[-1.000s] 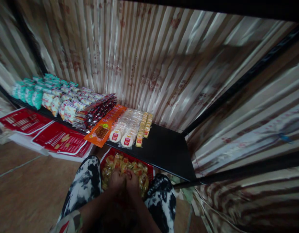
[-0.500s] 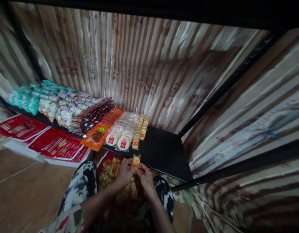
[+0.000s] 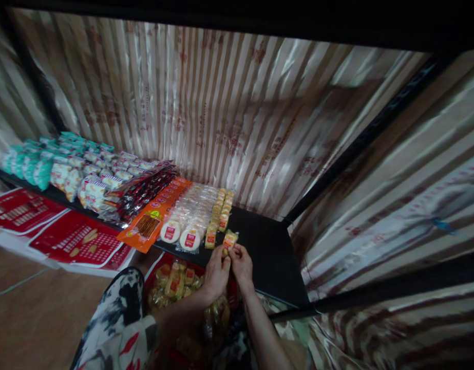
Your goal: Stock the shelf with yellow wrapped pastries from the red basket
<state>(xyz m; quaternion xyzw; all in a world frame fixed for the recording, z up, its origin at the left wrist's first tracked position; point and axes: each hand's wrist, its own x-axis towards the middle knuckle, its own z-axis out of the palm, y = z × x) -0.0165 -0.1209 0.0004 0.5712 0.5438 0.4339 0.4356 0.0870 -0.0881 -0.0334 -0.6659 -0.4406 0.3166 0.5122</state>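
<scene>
Both my hands hold one small yellow snack packet (image 3: 230, 239) just above the front of the black shelf (image 3: 265, 252). My left hand (image 3: 216, 272) pinches its lower left side and my right hand (image 3: 242, 264) its lower right. The packet hovers right beside a row of matching yellow packets (image 3: 220, 216) that runs back toward the wall. Below my arms, between my knees, a red box (image 3: 175, 277) holds several more of these yellow packets.
Along the shelf to the left lie round white cakes (image 3: 188, 223), an orange pack (image 3: 154, 216), dark red packs (image 3: 142, 190), white-red bags (image 3: 90, 182) and teal bags (image 3: 24, 162). Red cartons (image 3: 73, 239) lie on the floor at left. A striped shiny curtain hangs behind the shelf and to the right.
My hands rose out of the red box with one yellow packet and carried it up and to the right, over the shelf's front edge beside the yellow row.
</scene>
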